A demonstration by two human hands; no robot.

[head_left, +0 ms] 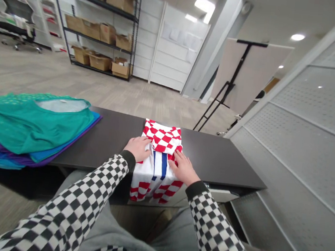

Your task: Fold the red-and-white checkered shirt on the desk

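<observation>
On the dark counter [218, 158], the left hand [137, 148] and right hand [183, 168] lie spread on the checkered jersey [161, 139], its top folded over, its lower part not yet folded.

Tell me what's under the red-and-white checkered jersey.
The jersey lies on a black tabletop, hanging over its near edge; the surface beneath is covered, so anything there cannot be seen.

Office stockroom, indoors. Steel shelving [100, 26] stocked with cardboard boxes [107, 33] along the back wall, white wall panels [177, 48] beside it. Swivel chair [15, 17] far left. Perforated partition [313, 129] at right, ceiling lights [204, 4] overhead, board on black stand [244, 73]. Dark desk [212, 156] in front, garments [32, 125] laid on it.
</observation>
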